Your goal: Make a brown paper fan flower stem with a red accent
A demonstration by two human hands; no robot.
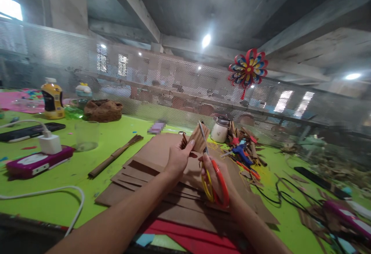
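Observation:
My left hand (179, 156) pinches a folded piece of brown paper (197, 141) with pleats along it, raised over the middle of the table. In my right hand (222, 173) are scissors (222, 188) with one red and one yellow handle loop. Their blades point up and away from me and lie against the right part of the folded paper; whether they are cutting into it I cannot tell. Below both hands, large sheets of brown paper (156, 157) lie stacked, with red paper (185, 235) under their near edge.
A rolled brown paper bundle (113, 159), a clear cup (87, 136) and a purple power strip (40, 161) lie left. At right are a jar (220, 129), a blue glue gun (242, 154), paper scraps and black cables (279, 192). A perforated metal screen (174, 87) stands behind.

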